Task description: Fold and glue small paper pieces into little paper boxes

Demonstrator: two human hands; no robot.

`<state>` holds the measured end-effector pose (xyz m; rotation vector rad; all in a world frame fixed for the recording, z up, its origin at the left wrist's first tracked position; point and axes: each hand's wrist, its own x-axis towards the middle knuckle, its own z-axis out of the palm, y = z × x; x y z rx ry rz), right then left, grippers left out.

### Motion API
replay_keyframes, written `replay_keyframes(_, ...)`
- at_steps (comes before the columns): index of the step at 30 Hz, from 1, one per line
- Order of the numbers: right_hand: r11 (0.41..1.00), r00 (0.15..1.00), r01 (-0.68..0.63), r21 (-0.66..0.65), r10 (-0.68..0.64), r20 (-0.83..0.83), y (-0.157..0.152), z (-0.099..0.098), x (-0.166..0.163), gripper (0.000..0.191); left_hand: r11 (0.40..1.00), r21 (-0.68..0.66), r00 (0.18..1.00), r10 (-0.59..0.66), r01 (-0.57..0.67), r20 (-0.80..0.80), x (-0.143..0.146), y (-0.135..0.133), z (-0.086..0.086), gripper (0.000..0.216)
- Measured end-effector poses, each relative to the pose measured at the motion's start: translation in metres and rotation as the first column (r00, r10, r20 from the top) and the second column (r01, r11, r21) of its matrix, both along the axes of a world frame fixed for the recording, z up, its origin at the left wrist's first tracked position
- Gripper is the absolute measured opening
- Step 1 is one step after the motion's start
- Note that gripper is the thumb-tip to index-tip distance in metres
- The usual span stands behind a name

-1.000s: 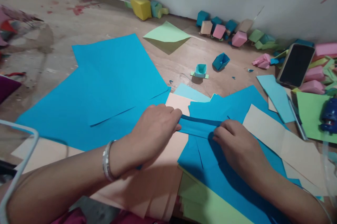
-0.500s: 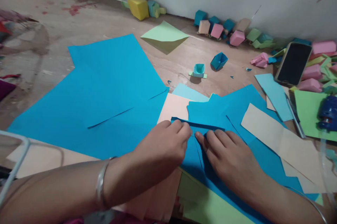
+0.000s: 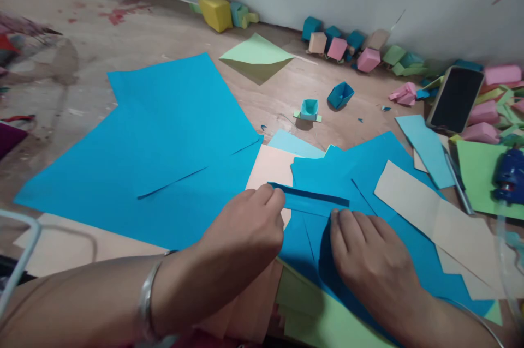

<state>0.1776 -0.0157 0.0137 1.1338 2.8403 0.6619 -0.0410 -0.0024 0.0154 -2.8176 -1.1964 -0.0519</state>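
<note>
A narrow blue paper strip (image 3: 315,202) with a raised fold along its far edge lies over larger blue paper. My left hand (image 3: 254,228) is closed, pinching the strip's left end between thumb and fingers. My right hand (image 3: 372,255) has its fingers bent and pressed together at the strip's near right edge; its thumb tip is hidden. Beneath the hands spreads a blue paper sheet (image 3: 429,261) with cut slits. To the left lies a big blue sheet (image 3: 164,135), and peach paper (image 3: 270,165) shows between the two.
Small paper boxes (image 3: 341,95) stand beyond my hands, and several folded paper cubes (image 3: 338,48) line the wall. At the right are a phone (image 3: 457,98), a pen (image 3: 459,183), peach strips (image 3: 434,209) and a blue glue gun (image 3: 510,173). Green paper (image 3: 257,51) lies at the back.
My right hand has slid right and toward me, uncovering more of the strip. My left hand has shifted slightly left, still pinching the left end.
</note>
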Motion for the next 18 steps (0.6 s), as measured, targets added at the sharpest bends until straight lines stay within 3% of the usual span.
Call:
replay_keyframes(3, 1.0, 0.999, -0.006, -0.01, 0.006, -0.039, 0.008, 0.0, 0.003, 0.021, 1.0, 0.003, 0.997, -0.016, 0.016, 0.079, 0.002, 0.01, -0.005, 0.018)
replay_keyframes(10, 0.994, 0.995, 0.017, -0.104, -0.027, -0.098, 0.017, 0.002, 0.004, 0.026, 0.999, 0.017, 0.994, -0.05, 0.048, 0.099, 0.003, 0.017, -0.01, 0.015)
replay_keyframes(15, 0.984, 0.961, -0.114, -0.134, 0.075, -0.267, 0.018, -0.005, 0.005, 0.023, 0.997, 0.032, 0.988, -0.078, 0.075, 0.131, 0.003, 0.02, -0.012, 0.018)
replay_keyframes(18, 0.978, 0.939, -0.11, -0.179, 0.043, -0.341, 0.023, -0.011, 0.006, 0.024, 0.998, 0.012, 0.989, -0.064, 0.063, 0.134, 0.002, 0.024, -0.012, 0.019)
